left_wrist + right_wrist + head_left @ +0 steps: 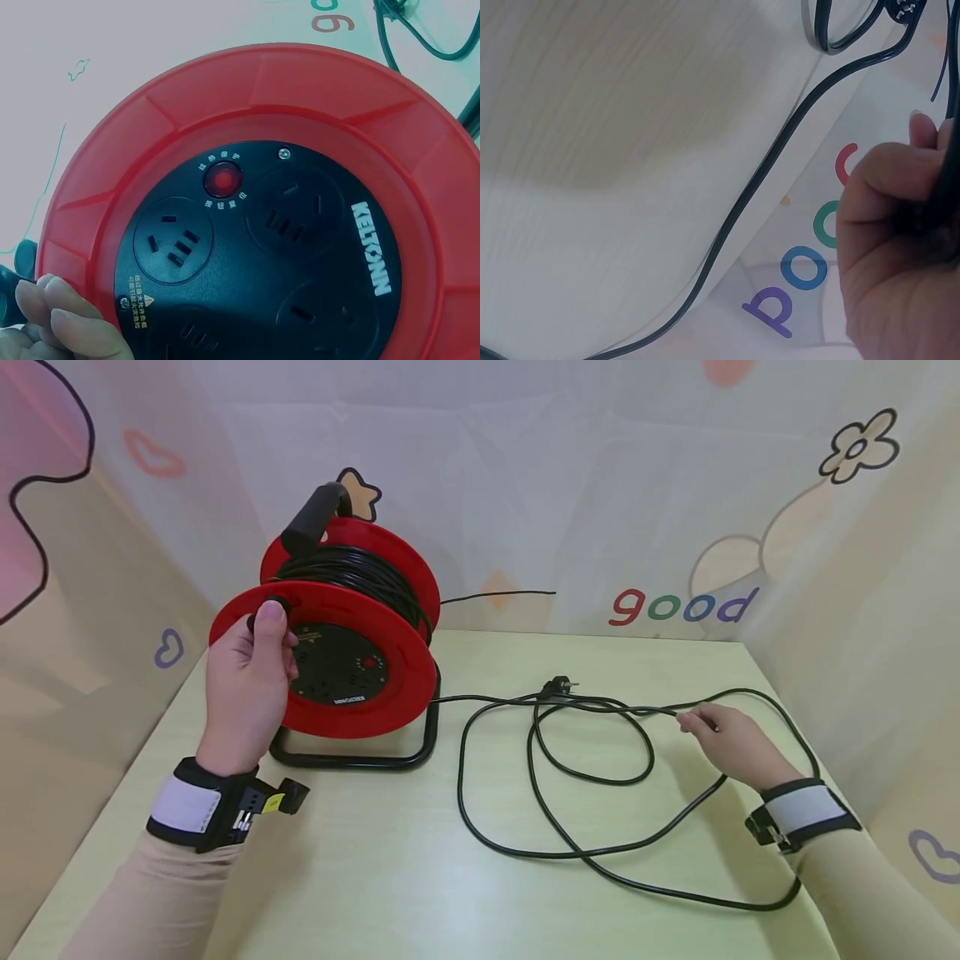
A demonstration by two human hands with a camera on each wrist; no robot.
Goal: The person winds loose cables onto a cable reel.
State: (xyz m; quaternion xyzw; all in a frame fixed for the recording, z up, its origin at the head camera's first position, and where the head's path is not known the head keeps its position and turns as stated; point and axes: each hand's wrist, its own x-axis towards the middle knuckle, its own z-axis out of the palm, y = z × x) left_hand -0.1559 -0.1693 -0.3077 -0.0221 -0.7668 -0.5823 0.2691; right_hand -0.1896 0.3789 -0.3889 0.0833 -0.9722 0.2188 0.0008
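A red cable reel (408, 672) stands at the left of the table on a black tube frame (360, 762), black cable (360, 568) wound round its drum. My left hand (247, 689) grips the small black knob (281, 602) on the reel's front disc, thumb on top. The left wrist view shows the disc's black socket panel (247, 262) with a red button (223, 180). Over on the right, my right hand (738, 747) holds the loose black cable (555, 856) between thumb and curled fingers. That stretch of cable runs left to the reel.
Several loose loops of cable spread over the middle and right of the table (375, 877). Behind them lies the black plug (557, 686). The reel's black carrying handle (315, 518) rises at its top. A printed curtain (525, 485) closes off the back and both sides.
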